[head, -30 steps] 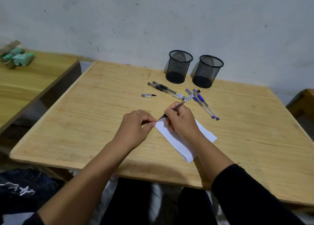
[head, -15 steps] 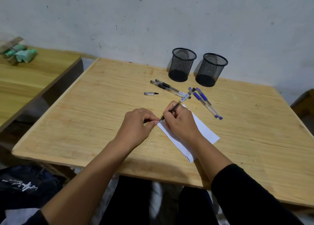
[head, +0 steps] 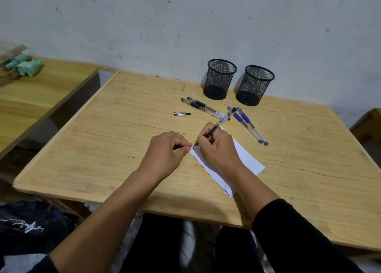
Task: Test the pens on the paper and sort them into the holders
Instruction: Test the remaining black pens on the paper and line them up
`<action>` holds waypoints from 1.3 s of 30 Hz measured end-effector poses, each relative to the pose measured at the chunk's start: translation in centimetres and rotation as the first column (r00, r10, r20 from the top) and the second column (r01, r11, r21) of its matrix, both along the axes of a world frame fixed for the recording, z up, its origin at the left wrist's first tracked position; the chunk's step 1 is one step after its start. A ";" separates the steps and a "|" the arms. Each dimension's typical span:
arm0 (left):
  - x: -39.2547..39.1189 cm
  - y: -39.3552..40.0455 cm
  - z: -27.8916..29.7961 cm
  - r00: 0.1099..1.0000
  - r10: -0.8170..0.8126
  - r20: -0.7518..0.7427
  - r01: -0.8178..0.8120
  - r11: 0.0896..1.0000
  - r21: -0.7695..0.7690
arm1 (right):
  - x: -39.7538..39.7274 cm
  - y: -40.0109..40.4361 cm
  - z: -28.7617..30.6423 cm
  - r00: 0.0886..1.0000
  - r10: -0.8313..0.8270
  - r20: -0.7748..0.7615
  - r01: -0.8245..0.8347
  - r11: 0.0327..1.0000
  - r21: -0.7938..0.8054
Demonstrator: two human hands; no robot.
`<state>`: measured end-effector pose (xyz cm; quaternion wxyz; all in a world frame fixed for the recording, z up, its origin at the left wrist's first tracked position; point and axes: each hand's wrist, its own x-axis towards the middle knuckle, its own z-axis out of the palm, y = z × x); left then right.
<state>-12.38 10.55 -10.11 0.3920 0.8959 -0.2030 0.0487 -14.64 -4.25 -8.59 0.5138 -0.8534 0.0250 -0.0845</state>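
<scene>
Two mesh holders at the back of the counter point(head: 309, 169): left holder point(head: 220, 79) and right holder point(head: 254, 85), both look empty from here.

Our right hand point(head: 218, 149) has its fingers curled round the black pen point(head: 218, 126) in a writing grip, tip down on the near-left corner of the paper point(head: 247, 159). Our left hand point(head: 167, 149) is loosely curled, thumb and forefinger pinning that same corner of the sheet. We can't tell if any ink mark is down yet, too small to read.

Key geometry for the next move: the pen's long axis runs from the tip by our hands up and away to the right, its back end pointing roughly toward the holders. Holders sit well apart from the hands, farther back and slightly right, so the right hand is nearer and already has the pen. We judge a straight reach forward works, rotating the pen upright for the drop.

Untested stock: two black pens point(head: 201, 105) lying together just in front of the left holder, two blue pens point(head: 247, 124) lying diagonally near the right holder. The loose cap point(head: 182, 114) lies left of them; it probably belongs to the pen in hand and needs refitting first.

We judge the task is early: first pen under test, nothing sorted.
</scene>
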 end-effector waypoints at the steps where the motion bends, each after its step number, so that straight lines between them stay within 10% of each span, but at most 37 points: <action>1: 0.0 0.0 0.0 1.000 0.001 -0.001 -0.001 1.000 -0.003 | 0.0 0.0 0.0 1.000 -0.007 0.000 0.007 1.000 -0.002; 19: 0.1 -0.1 -0.1 1.000 0.014 -0.014 -0.014 1.000 -0.004 | 0.1 0.0 -0.1 0.999 -0.035 0.011 0.035 0.999 0.013; 27: 3.3 -0.3 1.5 0.986 0.145 -0.088 -0.157 0.975 -0.158 | 1.5 -1.5 1.6 0.957 -0.287 -0.034 0.280 0.891 0.359; 34: 9.1 -1.6 0.9 0.990 0.139 -0.033 -0.132 0.976 0.172 | 1.9 -2.9 2.6 0.947 -0.308 -0.092 0.317 0.844 0.432; 39: 9.1 -2.2 1.5 0.990 0.134 -0.047 -0.129 0.987 0.093 | 2.4 -3.0 3.5 0.956 -0.281 -0.084 0.285 0.827 0.484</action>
